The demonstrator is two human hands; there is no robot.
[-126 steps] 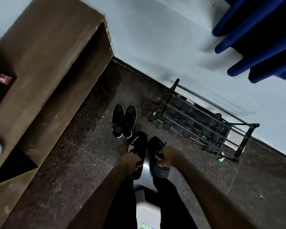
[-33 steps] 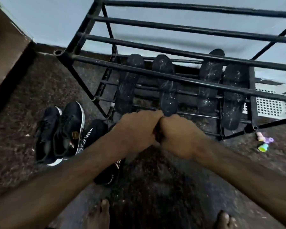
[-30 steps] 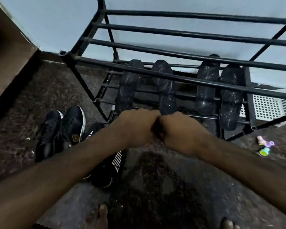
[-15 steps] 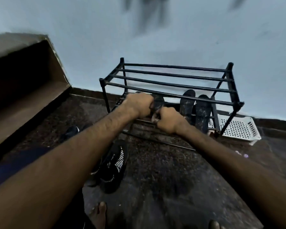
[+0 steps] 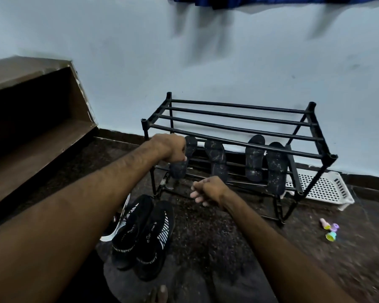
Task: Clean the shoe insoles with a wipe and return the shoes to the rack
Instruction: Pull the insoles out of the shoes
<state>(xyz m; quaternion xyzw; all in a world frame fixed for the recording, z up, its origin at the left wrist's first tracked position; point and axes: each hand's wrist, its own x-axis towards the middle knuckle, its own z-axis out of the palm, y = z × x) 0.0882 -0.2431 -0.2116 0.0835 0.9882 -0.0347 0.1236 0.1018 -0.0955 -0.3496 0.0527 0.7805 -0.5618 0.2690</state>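
Step in hand: taking up an insole. Left hand [image 5: 170,148] fingers [image 5: 182,157] grip the leftmost insole [image 5: 178,170] at the rack's [image 5: 332,157] left end. Right hand [image 5: 208,189] is empty, loosely curled. Next move likely calls for lifting it clear of the rails.

Your outstretched left hand [image 5: 170,148] is fisted, knuckles up, apparently pinching a black speckled insole [image 5: 178,169]. Your right hand [image 5: 208,190] hangs lower, fingers loosely curled, holding nothing.
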